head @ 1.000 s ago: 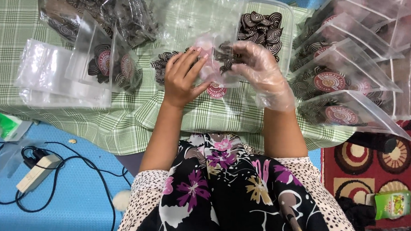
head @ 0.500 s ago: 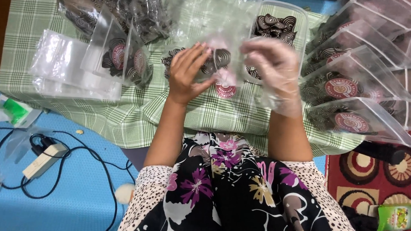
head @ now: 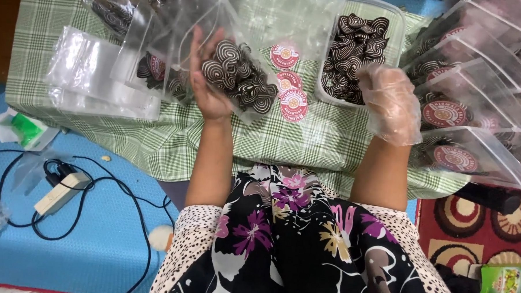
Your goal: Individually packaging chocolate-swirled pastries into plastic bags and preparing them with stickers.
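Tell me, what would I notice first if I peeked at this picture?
Probably the dark, white-swirled spiral cookies in a clear plastic bag that the bare left hand holds up over the green checked cloth. To the right, the right hand, in a thin see-through glove, sits by a clear plastic tub full of the same cookies. Filled bags with round red stickers pile up at the far right.

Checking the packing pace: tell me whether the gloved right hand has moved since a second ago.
Yes. The right hand has moved right, off the bag in the left hand, to the cookie tub.
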